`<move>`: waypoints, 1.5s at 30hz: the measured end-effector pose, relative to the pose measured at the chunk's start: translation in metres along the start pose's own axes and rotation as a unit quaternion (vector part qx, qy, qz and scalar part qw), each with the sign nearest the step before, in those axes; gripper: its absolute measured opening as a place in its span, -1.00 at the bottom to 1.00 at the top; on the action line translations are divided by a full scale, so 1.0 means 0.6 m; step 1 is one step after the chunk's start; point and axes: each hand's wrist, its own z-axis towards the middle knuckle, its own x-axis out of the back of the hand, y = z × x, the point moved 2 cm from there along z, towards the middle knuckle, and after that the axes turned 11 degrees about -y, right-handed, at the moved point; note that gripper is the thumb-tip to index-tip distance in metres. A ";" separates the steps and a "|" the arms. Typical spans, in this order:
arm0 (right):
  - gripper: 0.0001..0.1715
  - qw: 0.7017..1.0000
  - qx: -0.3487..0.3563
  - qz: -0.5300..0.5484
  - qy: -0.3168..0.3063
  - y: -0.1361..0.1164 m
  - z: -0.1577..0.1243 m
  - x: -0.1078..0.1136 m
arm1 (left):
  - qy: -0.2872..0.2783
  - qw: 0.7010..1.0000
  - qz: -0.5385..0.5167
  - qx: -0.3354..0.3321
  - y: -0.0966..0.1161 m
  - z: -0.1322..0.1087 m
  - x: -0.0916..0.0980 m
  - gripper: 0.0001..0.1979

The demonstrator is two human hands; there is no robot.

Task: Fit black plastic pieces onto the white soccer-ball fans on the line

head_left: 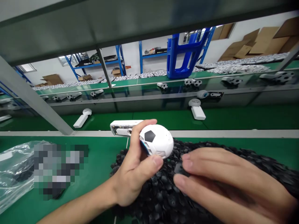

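My left hand (137, 168) grips a white handheld device (161, 141) by its round, football-like head. One black pentagon patch shows on that head, and a strip of blue along its lower left edge. Behind my fingers its rectangular handle (126, 123) points left, with the side open on what looks like a circuit board. Just to the right, my right hand (217, 174) pinches a small black piece (179, 169) between thumb and fingertips, apart from the ball. Below both hands spreads a big heap of small black pieces (163, 193).
On the green belt beyond lie more white devices (83, 118) (198, 110). A clear plastic bag (21, 168) and a blurred-out object (60, 168) are at left. A metal post (35, 93) slants at left, and a shelf (116, 25) hangs overhead. A blue stool (187, 56) stands upside down behind.
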 end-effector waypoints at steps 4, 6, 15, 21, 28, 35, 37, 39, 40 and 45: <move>-0.75 0.993 -0.061 0.097 -0.038 0.002 0.033 0.009 | -0.053 0.996 0.070 -0.008 0.007 -0.013 -0.005 -0.41; -0.69 0.983 -0.106 0.147 -0.015 -0.001 0.039 0.004 | -0.068 0.995 0.079 -0.002 0.005 -0.014 -0.008 -0.39; -0.56 0.889 -0.242 0.388 -0.003 0.006 0.045 -0.030 | -0.064 0.990 0.120 -0.025 -0.001 -0.011 -0.020 -0.40; -0.34 0.835 -0.283 0.463 -0.097 0.014 0.044 -0.026 | -0.067 0.988 0.137 -0.012 0.007 -0.006 -0.034 -0.46; -0.40 0.834 -0.268 0.474 -0.087 0.007 0.048 -0.026 | -0.077 0.996 0.048 0.010 0.001 -0.012 -0.036 -0.44; -0.35 0.866 -0.242 0.425 -0.101 -0.005 0.042 -0.030 | 0.011 0.998 0.050 -0.033 -0.006 -0.016 -0.056 -0.38; -0.34 0.866 -0.247 0.423 -0.095 -0.011 0.040 -0.029 | 0.018 0.994 0.077 -0.071 -0.006 -0.019 -0.060 -0.39; -0.31 0.868 -0.245 0.423 -0.091 -0.017 0.040 -0.029 | 0.026 0.987 0.113 -0.107 -0.008 -0.022 -0.060 -0.40; -0.29 0.867 -0.247 0.424 -0.091 -0.018 0.041 -0.029 | 0.029 0.984 0.129 -0.115 -0.011 -0.023 -0.059 -0.40; -0.20 0.882 -0.202 0.417 -0.083 -0.014 0.047 -0.027 | 0.016 0.959 0.198 -0.202 -0.019 -0.018 -0.052 -0.33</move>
